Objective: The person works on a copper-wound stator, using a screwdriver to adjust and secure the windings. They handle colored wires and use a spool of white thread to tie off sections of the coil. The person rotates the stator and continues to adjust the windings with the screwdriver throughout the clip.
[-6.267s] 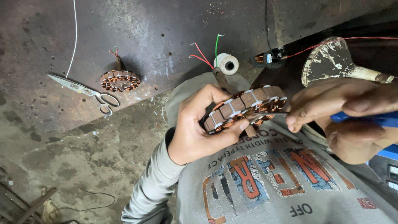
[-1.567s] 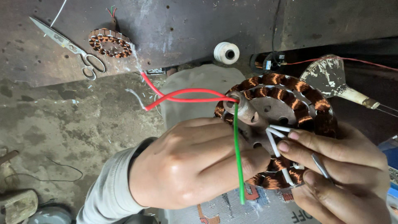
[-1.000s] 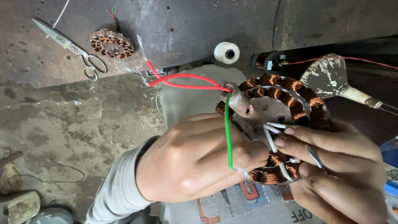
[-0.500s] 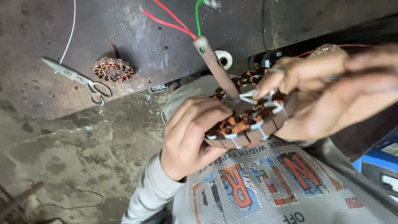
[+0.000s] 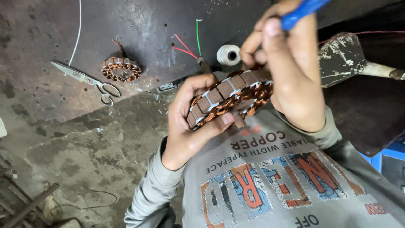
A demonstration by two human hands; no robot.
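Observation:
My left hand (image 5: 185, 133) grips a round stator (image 5: 228, 95) wound with copper coils, held edge-on above my lap. Its thumb presses the near rim and its fingers wrap the far side. Red and green lead wires (image 5: 188, 45) stick up from the stator's far edge. My right hand (image 5: 291, 71) is closed around a blue-handled tool (image 5: 301, 9), and its fingers rest against the right end of the stator. The tool's tip is hidden behind the hand.
A second, smaller copper stator (image 5: 121, 69) lies on the dark metal sheet, with scissors (image 5: 84, 80) beside it. A white thread spool (image 5: 228, 55) stands behind the held stator. A worn paddle-shaped blade (image 5: 341, 59) lies at right, and a blue box (image 5: 392, 152) at the right edge.
The stator has turned from face-on to edge-on and dropped lower in my left hand. My right hand has let go of the white ties and now holds the blue tool above it.

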